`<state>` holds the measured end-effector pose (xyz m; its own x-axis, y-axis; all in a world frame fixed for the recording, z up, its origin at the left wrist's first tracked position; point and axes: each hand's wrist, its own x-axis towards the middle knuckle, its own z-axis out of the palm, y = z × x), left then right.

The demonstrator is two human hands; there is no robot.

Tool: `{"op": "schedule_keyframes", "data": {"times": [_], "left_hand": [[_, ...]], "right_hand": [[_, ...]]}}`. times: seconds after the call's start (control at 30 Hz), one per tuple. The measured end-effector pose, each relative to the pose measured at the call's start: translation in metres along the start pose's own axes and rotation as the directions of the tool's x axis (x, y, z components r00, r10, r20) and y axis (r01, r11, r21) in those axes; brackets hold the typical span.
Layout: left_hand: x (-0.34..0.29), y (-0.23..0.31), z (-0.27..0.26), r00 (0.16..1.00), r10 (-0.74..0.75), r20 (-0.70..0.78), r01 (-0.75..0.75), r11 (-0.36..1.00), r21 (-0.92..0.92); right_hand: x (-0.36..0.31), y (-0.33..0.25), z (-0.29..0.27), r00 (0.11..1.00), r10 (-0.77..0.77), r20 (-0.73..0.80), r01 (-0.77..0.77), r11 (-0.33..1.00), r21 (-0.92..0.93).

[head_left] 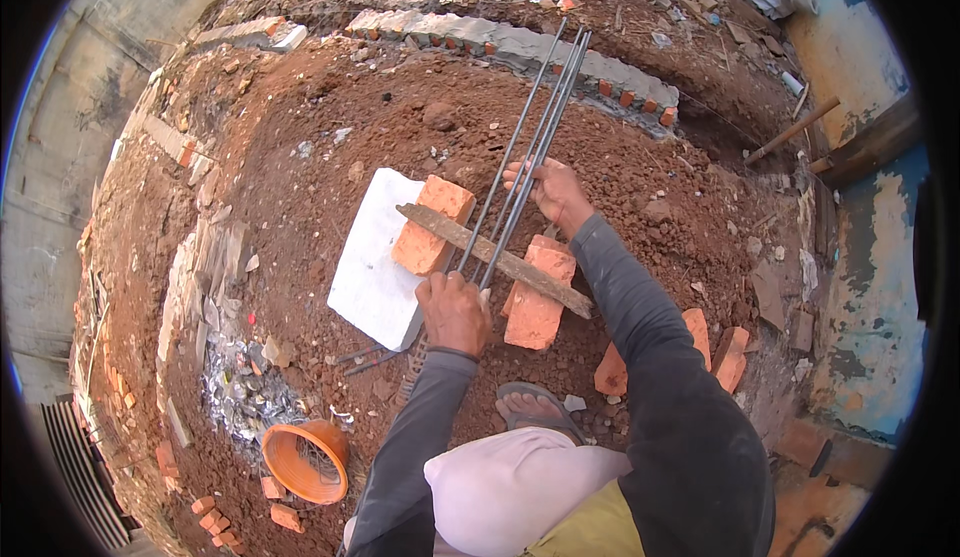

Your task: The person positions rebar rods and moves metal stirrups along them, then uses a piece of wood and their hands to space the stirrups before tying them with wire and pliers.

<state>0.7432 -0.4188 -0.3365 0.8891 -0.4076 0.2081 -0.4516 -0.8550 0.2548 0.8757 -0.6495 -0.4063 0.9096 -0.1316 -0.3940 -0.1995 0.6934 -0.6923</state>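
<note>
Several long thin steel rods (524,169) run away from me, lying across a rough wooden strip (540,279). My left hand (455,314) is closed around their near ends, just on my side of the strip. Farther along, my right hand (550,195) grips the rods from the right, its fingertips partly behind them. The strip bridges an orange brick (441,202) on the left and stacked bricks (535,319) on the right. A white slab (370,257) lies flat beside the left brick. More dark rod ends (368,362) show near my left wrist.
A low mortared brick course (520,45) crosses the reddish soil beyond the rods' far ends. An orange bucket (335,447) lies tilted at lower left, near ashes (245,387). Loose bricks (730,359) sit by my right arm. A painted wall (865,307) bounds the right side.
</note>
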Motion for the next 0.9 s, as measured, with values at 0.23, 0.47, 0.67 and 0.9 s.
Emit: {"op": "schedule_keyframes", "data": {"times": [0.23,0.47,0.67,0.9], "left_hand": [[0.009,-0.001,0.008,0.999,0.003,-0.049,-0.005,1.0,-0.021],[0.018,0.0,0.01,1.0,0.005,-0.028,-0.007,0.999,-0.043],[0.023,0.003,0.006,0.999,-0.045,-0.02,0.044,0.998,-0.05],[0.015,-0.016,-0.007,0.96,-0.279,-0.014,0.275,0.952,-0.132]], "right_hand": [[0.0,0.002,-0.001,1.0,0.015,-0.011,-0.015,1.0,0.005],[-0.003,0.003,0.007,1.0,-0.007,-0.001,0.007,1.0,0.008],[-0.004,0.005,0.006,1.0,0.008,0.004,-0.008,1.0,-0.003],[-0.006,0.004,0.005,1.0,0.001,0.002,-0.001,1.0,0.004]]}}
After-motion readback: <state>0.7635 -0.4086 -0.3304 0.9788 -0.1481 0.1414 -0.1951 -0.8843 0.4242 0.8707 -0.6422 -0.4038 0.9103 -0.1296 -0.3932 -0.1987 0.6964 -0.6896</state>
